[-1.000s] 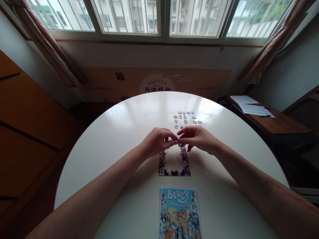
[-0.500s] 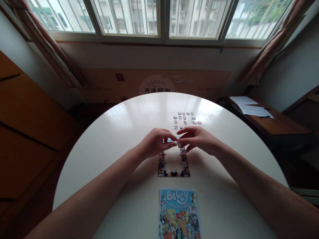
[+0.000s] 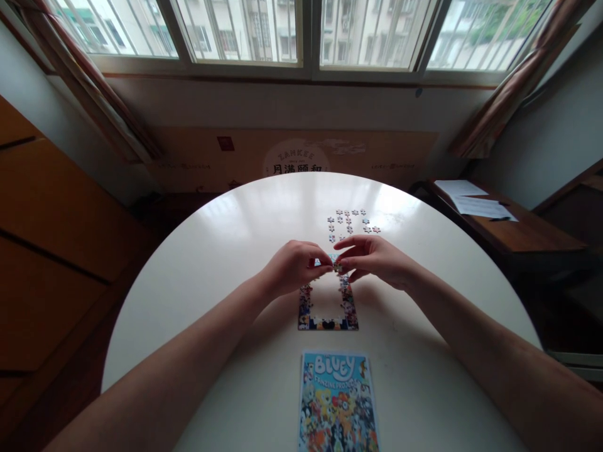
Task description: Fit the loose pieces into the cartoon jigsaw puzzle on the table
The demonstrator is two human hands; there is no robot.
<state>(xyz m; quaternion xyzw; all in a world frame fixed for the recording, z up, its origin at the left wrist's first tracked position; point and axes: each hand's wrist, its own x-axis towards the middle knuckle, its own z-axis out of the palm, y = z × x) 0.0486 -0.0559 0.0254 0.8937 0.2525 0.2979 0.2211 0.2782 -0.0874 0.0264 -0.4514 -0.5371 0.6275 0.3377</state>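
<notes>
My left hand (image 3: 300, 267) reaches in over the far part of a jigsaw puzzle frame (image 3: 349, 307), thumb and forefinger pinched at a small puzzle piece (image 3: 338, 268). From the other side, my right hand (image 3: 370, 260) has its thumb and a finger on the same piece, with the forefinger stretched out above. The assembled border lies flat, its middle showing bare table. Both hands partly hide its far edge. Beyond the fingertips, several loose puzzle pieces (image 3: 349, 221) lie in rough rows.
A colourful picture sheet (image 3: 337, 402) lettered "BLUEY" lies on the round white table (image 3: 226, 251) at the near side. To the right, papers (image 3: 480, 204) and pens rest on a brown wooden desk (image 3: 541, 235). A wide window is behind the table.
The whole view has shifted slightly. Both hands stay together at the puzzle piece, with only a small shift of the fingers.
</notes>
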